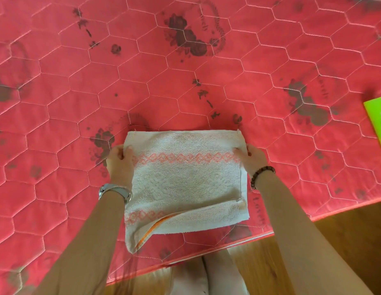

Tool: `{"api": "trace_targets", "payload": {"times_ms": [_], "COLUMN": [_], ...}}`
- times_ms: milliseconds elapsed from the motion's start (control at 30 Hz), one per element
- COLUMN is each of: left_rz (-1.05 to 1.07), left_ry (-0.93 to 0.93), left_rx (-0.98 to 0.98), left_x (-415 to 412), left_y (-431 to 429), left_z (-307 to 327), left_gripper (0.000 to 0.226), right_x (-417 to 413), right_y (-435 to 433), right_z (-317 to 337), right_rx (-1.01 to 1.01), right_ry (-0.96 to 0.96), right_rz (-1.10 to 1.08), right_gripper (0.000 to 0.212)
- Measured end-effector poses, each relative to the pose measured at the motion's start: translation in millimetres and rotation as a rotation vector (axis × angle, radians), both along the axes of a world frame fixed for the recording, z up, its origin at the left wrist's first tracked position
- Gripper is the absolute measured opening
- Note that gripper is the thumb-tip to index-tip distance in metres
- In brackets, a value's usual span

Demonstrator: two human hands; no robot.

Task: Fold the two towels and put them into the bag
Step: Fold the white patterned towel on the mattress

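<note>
Your left hand [119, 160] pinches the left edge of the towel [185, 179], thumb on top and fingers curled under, level with the pink diamond band. The towel lies on the red quilted mattress [185, 81], close to its near edge and roughly midway along it, already doubled into a squarish stack. Look at the near left corner: an upper layer is turned back there, showing an orange stripe and a second length of pink band, so the layers are not square to each other. Flatten that corner and line up the near edges before you take the next fold, or the slant will carry through every layer.

Your right hand [251, 159] grips the right edge at the same height, fingers on the cloth and thumb outside. Keep both hands level with each other, so the crease runs straight across, and lift only as high as needed so the lower layers stay put.

Far to the right, at the mattress's right edge, sits a bright green item [377, 122], cut off by the frame; whether it is the bag, you cannot tell. A second towel cannot be made out separately.
</note>
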State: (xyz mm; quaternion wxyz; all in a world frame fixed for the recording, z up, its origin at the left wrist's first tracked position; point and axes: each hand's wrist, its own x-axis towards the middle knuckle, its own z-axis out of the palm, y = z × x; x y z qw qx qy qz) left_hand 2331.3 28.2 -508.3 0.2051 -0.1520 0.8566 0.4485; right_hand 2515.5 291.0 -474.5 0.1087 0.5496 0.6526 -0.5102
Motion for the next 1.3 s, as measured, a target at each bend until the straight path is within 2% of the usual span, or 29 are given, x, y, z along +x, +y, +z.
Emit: {"api": "trace_targets", "payload": {"times_ms": [100, 167, 267, 333, 433, 533, 700, 767, 900, 967, 1000, 1033, 1100, 1200, 1300], "left_rz": [0.019, 0.032, 0.032, 0.041, 0.079, 0.108, 0.072, 0.065, 0.011, -0.054, -0.077, -0.091, -0.104, -0.125, -0.153], "left_ry": [0.031, 0.05, 0.128, 0.186, 0.171, 0.098, 0.102, 0.097, 0.121, 0.157, 0.166, 0.174, 0.199, 0.214, 0.162], "left_rx": [0.026, 0.048, 0.087, 0.096, 0.081, 0.059, 0.048, 0.049, 0.029, -0.006, -0.012, -0.008, 0.008, -0.046, -0.108], "left_x": [-6, -9, -12, -14, -17, -18, -14, -11, -9, -13, -17, -20, -28, -41, -52], "left_y": [2, 2, 2, 3, 4, 5, 4, 2, -6, -5, -4, -1, 5, 11, 12], "left_z": [2, 3, 6, 9, 5, -1, -4, -4, -8, -11, -12, -11, -12, -16, -20], "left_gripper": [0.009, 0.008, 0.017, 0.019, 0.003, 0.022, 0.031, 0.035, 0.048, 0.052, 0.053, 0.054, 0.052, 0.042, 0.019], "right_x": [-10, -17, -23, -25, -26, -23, -29, -31, -38, -42, -44, -46, -51, -54, -54], "right_y": [9, 11, 11, 11, 11, 9, 8, 8, 9, 13, 17, 21, 28, 32, 32], "right_z": [4, 7, 9, 7, -1, -13, -19, -23, -29, -31, -33, -37, -42, -47, -49], "right_rx": [-0.044, -0.04, 0.063, 0.147, 0.155, 0.136, 0.288, 0.307, 0.42, 0.475, 0.476, 0.467, 0.434, 0.421, 0.428], "right_ry": [0.032, 0.05, 0.212, 0.281, 0.202, 0.144, 0.096, 0.088, 0.086, 0.085, 0.087, 0.079, 0.048, -0.002, -0.008], "right_rz": [0.045, 0.069, -0.045, -0.154, -0.201, -0.177, -0.241, -0.17, 0.044, 0.065, 0.051, 0.033, -0.003, -0.019, -0.018], "right_gripper": [0.03, 0.029, 0.017, 0.019, 0.023, 0.03, 0.02, 0.017, 0.028, 0.018, 0.021, 0.035, 0.051, 0.053, 0.053]}}
